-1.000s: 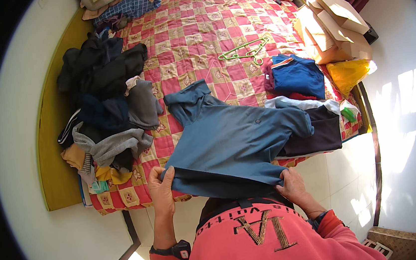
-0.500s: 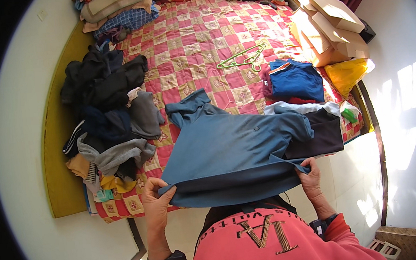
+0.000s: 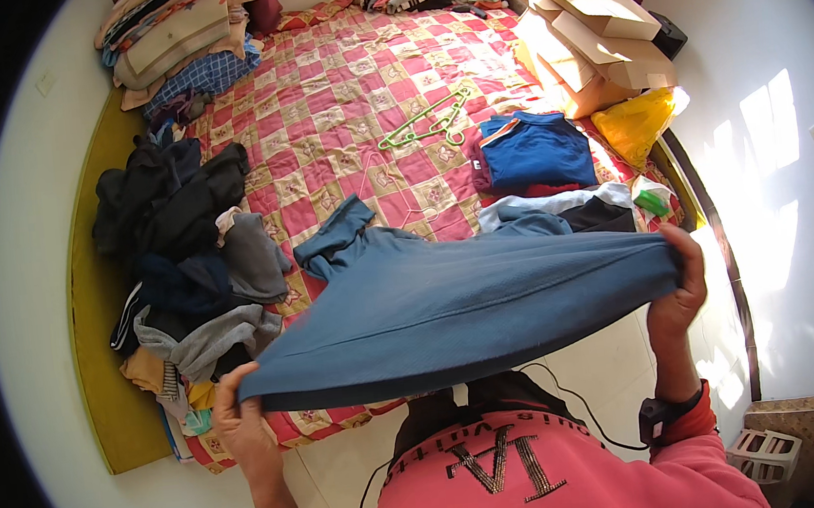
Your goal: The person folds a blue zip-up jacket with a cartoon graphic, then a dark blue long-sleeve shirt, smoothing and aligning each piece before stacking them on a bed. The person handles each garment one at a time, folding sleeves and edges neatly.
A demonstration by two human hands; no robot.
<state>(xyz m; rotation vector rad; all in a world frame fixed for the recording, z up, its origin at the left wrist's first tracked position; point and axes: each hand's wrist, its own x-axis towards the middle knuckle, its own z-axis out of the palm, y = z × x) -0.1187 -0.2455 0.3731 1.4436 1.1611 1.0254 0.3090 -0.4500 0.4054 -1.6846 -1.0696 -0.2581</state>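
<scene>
A teal-blue short-sleeved shirt (image 3: 451, 299) is stretched wide between my hands at the near edge of the bed. My left hand (image 3: 239, 407) pinches the lower left corner of its hem. At the opposite corner, my right hand (image 3: 681, 277) grips the hem and holds it higher than the left. The shirt's sleeves and upper part lie on the red checked bedspread (image 3: 315, 116). Partly covered by its right side are a folded black garment (image 3: 604, 217) and a light-coloured one (image 3: 511, 210).
Dark clothes (image 3: 161, 194) and a grey garment (image 3: 209, 332) heap along the left. Green hangers (image 3: 424, 123) lie mid-bed. Folded blue clothes (image 3: 536, 151), a yellow bag (image 3: 635, 124) and cardboard boxes (image 3: 592, 40) sit at right. Stacked bedding (image 3: 181, 45) stands far left.
My hands have moved apart, pulling the hem wider and lifting it. The right hand has risen to the right; the left has shifted left and slightly down. The view has shifted a little.
</scene>
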